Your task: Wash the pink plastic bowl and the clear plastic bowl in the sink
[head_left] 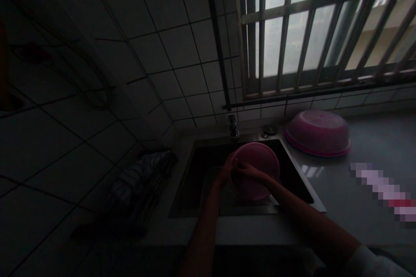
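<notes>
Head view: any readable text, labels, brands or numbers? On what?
No readable text anywhere; the frame is very dark.
the pink bowl over the sink: no print visible.
the upturned pink basin on the counter: no print visible.
the pixelated strip: unreadable.

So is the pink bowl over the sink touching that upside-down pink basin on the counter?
Apart. The head view shows the sink rim and a strip of bare counter between the bowl and the basin.

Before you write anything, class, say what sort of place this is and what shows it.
Probably a dim home kitchen: a steel sink with a tap, tiled walls, and a pink basin over the sink.
</notes>
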The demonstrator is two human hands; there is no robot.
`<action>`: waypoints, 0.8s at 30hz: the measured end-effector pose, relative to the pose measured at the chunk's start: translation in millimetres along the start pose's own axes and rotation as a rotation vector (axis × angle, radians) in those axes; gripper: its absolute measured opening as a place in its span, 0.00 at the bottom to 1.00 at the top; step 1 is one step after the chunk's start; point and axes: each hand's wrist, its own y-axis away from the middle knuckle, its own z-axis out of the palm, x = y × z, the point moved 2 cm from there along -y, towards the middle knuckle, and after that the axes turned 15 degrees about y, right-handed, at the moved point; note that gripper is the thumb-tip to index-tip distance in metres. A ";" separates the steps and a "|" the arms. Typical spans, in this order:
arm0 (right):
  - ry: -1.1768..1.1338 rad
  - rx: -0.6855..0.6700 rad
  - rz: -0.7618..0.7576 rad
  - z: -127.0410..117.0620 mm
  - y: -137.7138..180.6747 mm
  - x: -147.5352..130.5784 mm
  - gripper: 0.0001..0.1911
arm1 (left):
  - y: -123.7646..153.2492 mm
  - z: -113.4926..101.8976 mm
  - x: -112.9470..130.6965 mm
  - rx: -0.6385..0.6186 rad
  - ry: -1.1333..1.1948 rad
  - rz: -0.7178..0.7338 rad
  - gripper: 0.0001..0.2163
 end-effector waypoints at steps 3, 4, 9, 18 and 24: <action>0.002 0.195 -0.059 -17.0 -2.5 -4.7 0.21 | -1.5 -0.4 -1.5 0.010 -0.002 -0.023 0.36; 0.009 0.300 -0.080 -27.7 -3.3 -7.6 0.20 | -2.1 -0.1 -2.1 0.014 -0.009 -0.031 0.36; 0.025 0.537 -0.086 -56.5 -4.0 -15.8 0.21 | -3.1 1.9 -2.9 -0.002 -0.006 -0.015 0.36; -0.008 -0.006 -0.041 -5.0 3.3 -11.2 0.21 | -1.0 -4.5 -7.1 0.005 0.012 -0.016 0.35; -0.029 0.381 -0.088 -51.3 3.0 -25.6 0.19 | -4.7 -2.2 -8.9 -0.018 0.006 -0.002 0.35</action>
